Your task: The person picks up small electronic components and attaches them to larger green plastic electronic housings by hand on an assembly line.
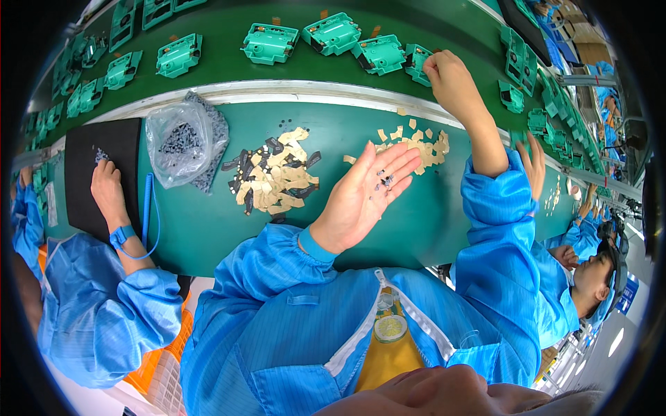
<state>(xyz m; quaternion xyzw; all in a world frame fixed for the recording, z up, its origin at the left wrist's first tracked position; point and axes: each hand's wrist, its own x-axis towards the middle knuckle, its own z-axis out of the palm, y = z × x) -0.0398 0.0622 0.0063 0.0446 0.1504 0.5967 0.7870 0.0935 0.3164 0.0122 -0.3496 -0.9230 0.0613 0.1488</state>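
My left hand [368, 191] is palm up over the green table, fingers stretched flat, with several tiny dark parts [386, 180] lying loose on it. Reaching to the far right, my right hand [447, 73] has its fingers pinched together at a teal plastic housing [417, 64] on the dark green belt. Whatever the pinch holds is hidden by the fingers. Just beyond my left hand lie scattered cream-coloured paper pieces [431, 149]. A larger heap of cream pieces [277, 182] mixed with black strips lies to its left.
More teal housings [269, 44] stand along the belt [222, 41]. A clear bag of small dark parts [182, 142] lies left, beside a black mat [87, 177] where a co-worker's hand [109, 191] picks at parts. Another person's hand [533, 166] is close right of my forearm. A pale rail [312, 91] divides table and belt.
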